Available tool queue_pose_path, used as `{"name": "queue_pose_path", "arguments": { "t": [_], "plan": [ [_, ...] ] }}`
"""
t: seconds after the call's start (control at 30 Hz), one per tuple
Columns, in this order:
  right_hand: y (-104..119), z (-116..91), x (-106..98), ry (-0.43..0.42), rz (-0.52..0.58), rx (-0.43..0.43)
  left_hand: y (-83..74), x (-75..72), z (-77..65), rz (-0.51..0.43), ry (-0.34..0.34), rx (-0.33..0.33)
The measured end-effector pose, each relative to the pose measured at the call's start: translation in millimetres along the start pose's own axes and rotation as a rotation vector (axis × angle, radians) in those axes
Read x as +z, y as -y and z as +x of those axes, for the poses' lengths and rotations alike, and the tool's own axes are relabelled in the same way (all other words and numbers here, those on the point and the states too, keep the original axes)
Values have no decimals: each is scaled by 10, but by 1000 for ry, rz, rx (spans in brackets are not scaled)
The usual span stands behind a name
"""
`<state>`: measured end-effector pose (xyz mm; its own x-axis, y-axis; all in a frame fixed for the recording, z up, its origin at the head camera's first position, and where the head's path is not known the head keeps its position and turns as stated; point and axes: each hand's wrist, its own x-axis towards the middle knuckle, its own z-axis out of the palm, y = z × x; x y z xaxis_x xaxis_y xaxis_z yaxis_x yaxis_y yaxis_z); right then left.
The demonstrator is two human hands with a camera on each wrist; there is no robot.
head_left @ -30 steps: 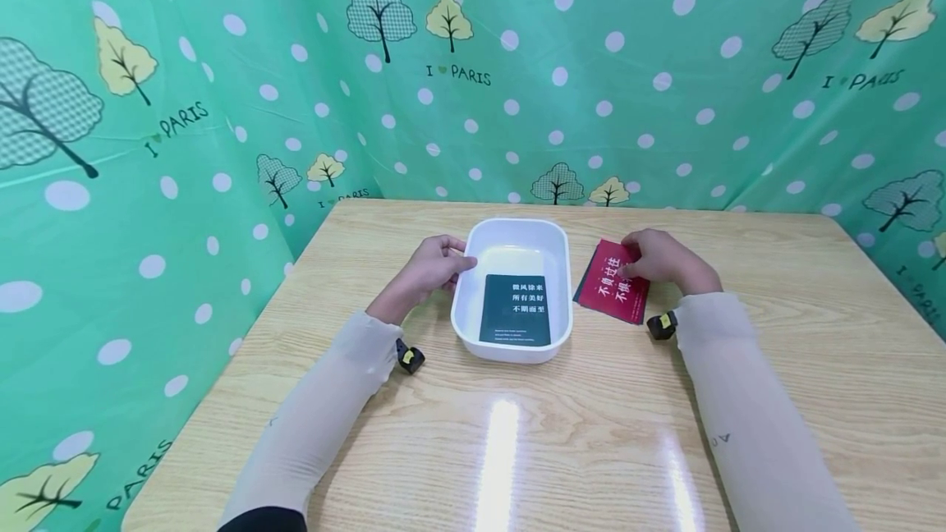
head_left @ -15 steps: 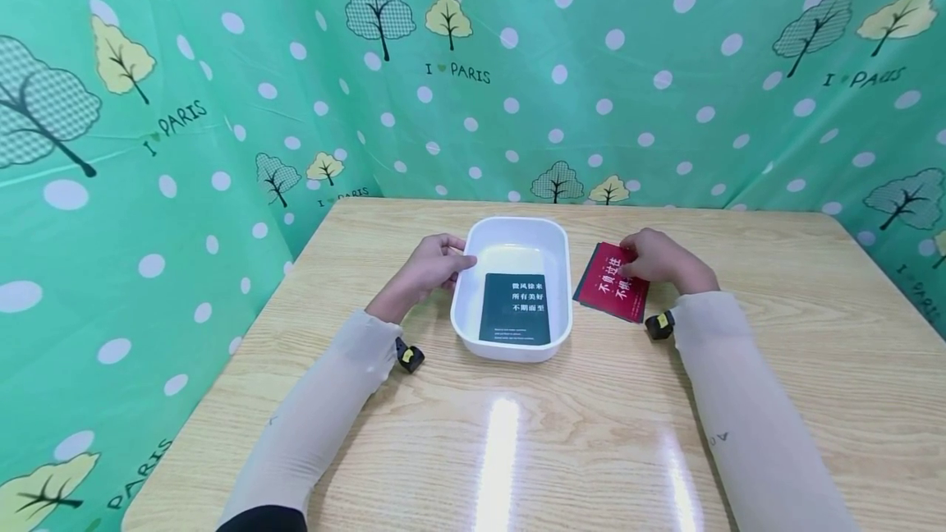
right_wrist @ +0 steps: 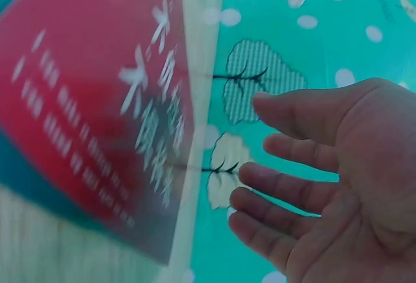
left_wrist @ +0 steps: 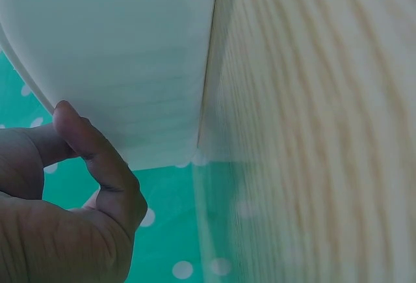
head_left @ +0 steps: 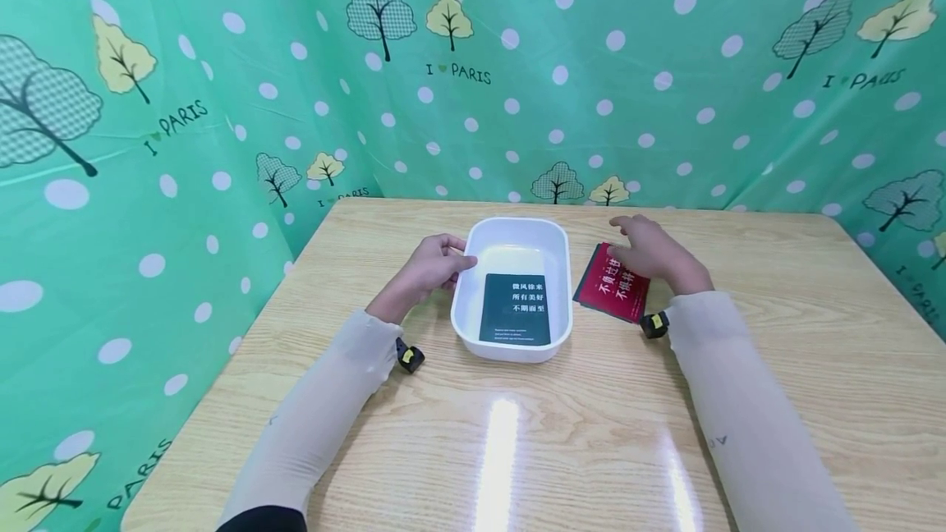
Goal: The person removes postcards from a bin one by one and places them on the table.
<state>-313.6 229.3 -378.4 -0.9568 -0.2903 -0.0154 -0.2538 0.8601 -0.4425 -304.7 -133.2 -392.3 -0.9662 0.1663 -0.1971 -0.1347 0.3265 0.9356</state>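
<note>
My left hand point(head_left: 438, 262) grips the left rim of a white plastic tray point(head_left: 512, 358), thumb over the edge and fingers outside. In the left wrist view, the thumb and a finger meet at the rim of the tray point(left_wrist: 130, 68). A dark green notebook point(head_left: 515, 320) with white writing lies flat inside the tray's near half. Right of the tray, a thin red notebook point(head_left: 608, 287) rests on a dark teal one that shows at its edges. My right hand point(head_left: 656, 253) hovers over the red notebook's far right corner, fingers spread and nothing held, as the right wrist view shows.
A wood-grain table point(head_left: 591, 433) carries everything, with bright light reflections near its front. Behind and to the left hangs a green polka-dot curtain point(head_left: 502, 121) printed with trees. Each wrist wears a small black camera point(head_left: 410, 358).
My right hand has let go of the red notebook's corner and lifted slightly up and away, its fingers opening. The left hand and tray have stayed still.
</note>
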Motion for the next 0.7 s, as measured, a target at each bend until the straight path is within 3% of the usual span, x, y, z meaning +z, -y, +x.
{"name": "queue_pose_path", "arguments": {
  "t": [0.47,0.7],
  "plan": [
    [484,40,77,-133,39,-132,6,-2,6,-1,-5,-1],
    [717,57,200,-178,-21,-201,-4,-4,3,5,2,-13]
  ]
}}
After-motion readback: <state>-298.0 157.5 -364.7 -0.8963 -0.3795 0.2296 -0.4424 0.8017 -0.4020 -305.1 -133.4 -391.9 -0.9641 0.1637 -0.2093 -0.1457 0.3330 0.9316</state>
